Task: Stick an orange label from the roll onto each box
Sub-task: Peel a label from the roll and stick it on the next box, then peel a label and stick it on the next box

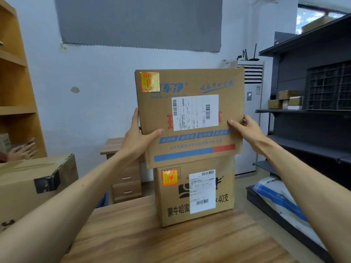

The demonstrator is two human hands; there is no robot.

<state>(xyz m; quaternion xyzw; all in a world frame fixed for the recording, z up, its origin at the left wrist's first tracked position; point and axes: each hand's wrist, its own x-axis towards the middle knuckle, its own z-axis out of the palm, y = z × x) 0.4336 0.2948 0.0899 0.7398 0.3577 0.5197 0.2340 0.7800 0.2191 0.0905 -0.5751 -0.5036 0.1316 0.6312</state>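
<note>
Two cardboard boxes are stacked on the wooden table (133, 234). The upper box (191, 149) has blue and red print, a white shipping label and an orange label (149, 81) at its top left corner. My left hand (139, 137) grips its left edge, thumb across the front. My right hand (245, 128) grips its right edge the same way. The lower box (174, 209) has black print, a white shipping label and an orange label (170, 177) at its upper left. No label roll is in view.
A large brown box (28, 183) with black tape stands at the left, with another person's hand (22, 150) behind it. A small drawer cabinet (125, 179) sits behind the table. Dark metal shelving (311, 114) with small parcels fills the right, and a wooden shelf (15, 82) the left.
</note>
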